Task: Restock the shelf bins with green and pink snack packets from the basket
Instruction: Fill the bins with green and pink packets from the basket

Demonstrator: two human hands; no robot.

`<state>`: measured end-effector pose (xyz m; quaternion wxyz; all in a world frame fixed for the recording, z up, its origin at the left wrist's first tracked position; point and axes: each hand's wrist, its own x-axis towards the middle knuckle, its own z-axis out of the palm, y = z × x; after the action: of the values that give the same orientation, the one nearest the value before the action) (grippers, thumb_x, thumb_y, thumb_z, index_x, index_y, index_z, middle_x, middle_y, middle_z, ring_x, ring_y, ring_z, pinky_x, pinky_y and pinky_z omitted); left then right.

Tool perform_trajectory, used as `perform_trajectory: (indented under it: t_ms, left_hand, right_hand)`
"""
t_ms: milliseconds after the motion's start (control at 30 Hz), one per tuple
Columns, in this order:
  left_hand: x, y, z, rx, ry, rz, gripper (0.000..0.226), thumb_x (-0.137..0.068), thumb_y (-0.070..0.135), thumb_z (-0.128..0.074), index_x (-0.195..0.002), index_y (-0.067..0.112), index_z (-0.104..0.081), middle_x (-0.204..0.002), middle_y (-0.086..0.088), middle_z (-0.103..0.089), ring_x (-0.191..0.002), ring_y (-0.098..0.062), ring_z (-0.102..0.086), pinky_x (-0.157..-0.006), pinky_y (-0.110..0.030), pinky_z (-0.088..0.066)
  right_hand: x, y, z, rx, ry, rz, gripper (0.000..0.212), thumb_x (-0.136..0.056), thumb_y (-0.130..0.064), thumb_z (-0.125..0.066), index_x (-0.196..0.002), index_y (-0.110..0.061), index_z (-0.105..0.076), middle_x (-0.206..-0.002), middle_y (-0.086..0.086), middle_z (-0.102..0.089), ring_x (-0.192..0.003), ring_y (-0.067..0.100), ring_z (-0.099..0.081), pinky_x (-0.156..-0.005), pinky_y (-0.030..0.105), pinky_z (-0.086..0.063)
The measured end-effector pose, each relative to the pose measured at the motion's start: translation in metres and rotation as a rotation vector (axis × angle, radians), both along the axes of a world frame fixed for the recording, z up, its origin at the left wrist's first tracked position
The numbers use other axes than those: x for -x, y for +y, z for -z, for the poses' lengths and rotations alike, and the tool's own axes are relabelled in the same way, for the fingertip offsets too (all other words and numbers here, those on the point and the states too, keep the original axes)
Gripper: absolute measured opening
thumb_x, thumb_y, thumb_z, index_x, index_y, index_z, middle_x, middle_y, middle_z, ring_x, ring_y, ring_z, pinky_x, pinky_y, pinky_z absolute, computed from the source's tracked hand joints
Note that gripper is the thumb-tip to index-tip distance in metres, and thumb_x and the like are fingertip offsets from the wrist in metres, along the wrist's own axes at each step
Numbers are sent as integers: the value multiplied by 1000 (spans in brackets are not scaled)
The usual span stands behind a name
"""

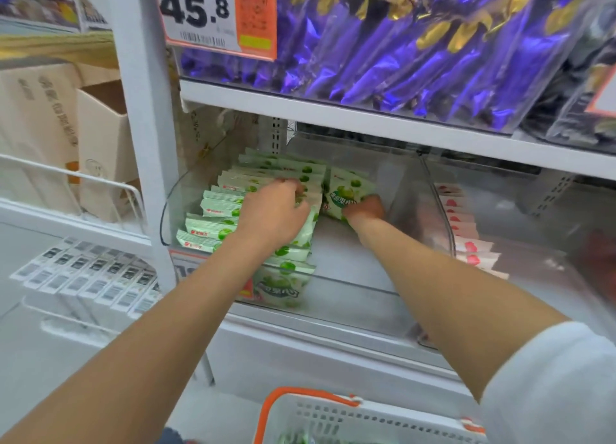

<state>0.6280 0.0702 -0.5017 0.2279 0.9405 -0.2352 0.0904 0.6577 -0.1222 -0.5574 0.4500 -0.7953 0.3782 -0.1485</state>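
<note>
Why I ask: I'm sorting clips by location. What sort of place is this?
Probably a shop aisle: a white price tag reading 45.8, clear plastic shelf bins of green snack packets, and a white plastic basket with an orange handle.

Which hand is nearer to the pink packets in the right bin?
Right. The right hand holds a green packet left of the pink packets; the left hand lies further left, on the row of green packets.
</note>
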Motion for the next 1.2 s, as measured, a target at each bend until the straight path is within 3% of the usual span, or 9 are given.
perform_trajectory:
  t_ms: [200,300,467,567,700,767,900,1000,1200]
  left_hand:
    - [-1,-1,2,-15,-15,-2,34,-96,35,-47,-124,20,-60,-127,-2,-60,-110,-25,-58,-94,-41,-47]
    - [-1,-1,3,-20,-21,-3,34,-97,36,-47,-124,20,-60,-126,-3,-60,-109,-25,-59,-93,-40,-47]
    - [0,-1,2,-24,-23,-5,33,-97,34,-48,-123,20,-61,-126,-3,-60,-110,-25,-58,-95,-41,-45]
    - [0,-1,2,-22,-21,-2,33,-96,33,-47,-123,20,-61,-127,-2,-60,-112,-25,-57,-95,-41,-44]
    - [0,-1,2,-13,-17,-2,32,-96,33,-48,-123,21,-61,-127,-2,-60,-112,-25,-57,-95,-40,-44]
    - [0,-1,2,-13,-19,-1,32,-96,33,-48,-122,21,-62,-127,-2,-60,-112,-25,-57,-95,-39,-44]
    - [-1,-1,3,-17,-24,0,32,-96,33,-48,-122,20,-62,-126,-2,-60,-111,-25,-57,-95,-40,-44]
    - [-1,-1,3,-22,-24,-1,32,-96,33,-47,-121,20,-63,-126,-2,-60,-111,-25,-57,-95,-40,-44]
    - [0,-2,1,-21,-18,2,32,-95,33,-48,-121,20,-62,-124,-3,-61,-109,-25,-59,-95,-41,-45]
  right_hand:
    - [-10,2,2,59,18,-61,53,-91,-14,-59,-137,-2,-37,-140,18,-46,-127,35,-47,-101,36,-45]
    - [-8,1,4,-19,-82,25,40,-94,-17,-54,-131,-4,-46,-133,15,-54,-120,34,-54,-92,34,-46]
    - [-8,-1,6,13,-69,4,30,-96,-11,-44,-119,0,-59,-124,17,-61,-111,33,-58,-77,30,-42]
    - [-11,0,7,35,-8,-15,36,-96,-14,-41,-127,-1,-54,-131,18,-55,-116,35,-55,-87,34,-45]
    - [-12,-3,5,63,4,5,36,-97,-16,-40,-127,-1,-54,-130,18,-54,-113,36,-56,-83,34,-44]
    - [-12,-1,5,78,17,-5,37,-97,-16,-39,-129,0,-52,-132,19,-53,-116,36,-55,-90,36,-45]
    - [-11,3,8,39,-1,-51,42,-98,-28,-49,-131,-1,-49,-135,19,-51,-122,36,-51,-99,39,-45]
    - [-5,-3,7,27,-31,17,42,-86,-39,-68,-109,-5,-57,-126,18,-56,-111,35,-59,-82,35,-47]
    - [4,-8,7,-36,13,36,53,-76,-33,-81,-115,-2,-61,-126,16,-59,-110,32,-61,-90,36,-53]
